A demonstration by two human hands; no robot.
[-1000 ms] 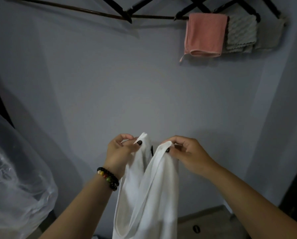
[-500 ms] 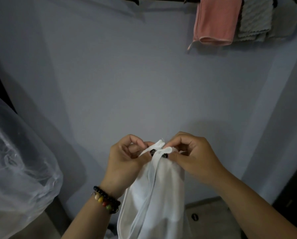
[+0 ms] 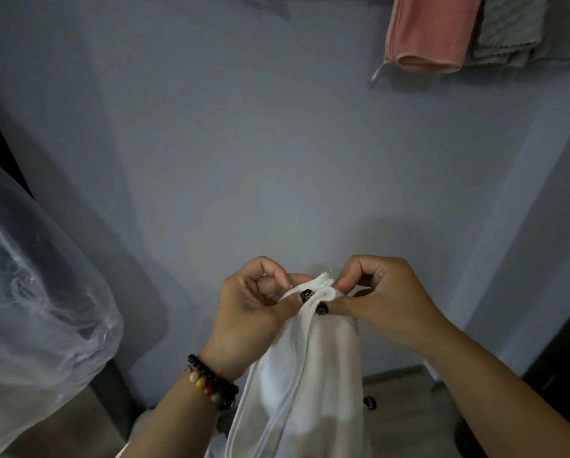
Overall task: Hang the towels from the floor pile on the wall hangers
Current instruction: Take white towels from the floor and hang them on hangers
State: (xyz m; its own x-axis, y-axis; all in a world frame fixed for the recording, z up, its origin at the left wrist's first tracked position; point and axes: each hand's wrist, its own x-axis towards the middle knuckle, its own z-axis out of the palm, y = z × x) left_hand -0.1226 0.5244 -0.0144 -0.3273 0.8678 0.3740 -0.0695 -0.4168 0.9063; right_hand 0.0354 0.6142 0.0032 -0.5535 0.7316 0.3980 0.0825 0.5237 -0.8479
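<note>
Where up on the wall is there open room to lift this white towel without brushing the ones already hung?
Free: the bare wall above both hands, left of the pink towel. Crowded: the top right corner, where the pink towel and grey towel hang side by side, and the left edge, where clear plastic sheeting bulges in. The left hand and right hand pinch the white towel.

— What's different from a second ago?

— The two hands were apart then, each pinching one top corner of the white towel (image 3: 313, 368) so its upper edge was spread open. Now the left hand (image 3: 250, 312) and right hand (image 3: 382, 302) have closed in until the thumbs nearly touch, and the two corners are pressed together at the top.

— And the cloth itself?

— It hangs folded double, narrower than before.

— Anything else?

— The view has tipped downward: the pink towel (image 3: 425, 31) and grey towel (image 3: 508, 31) now sit cut off at the upper edge, and the rack above them has gone out of view.
</note>
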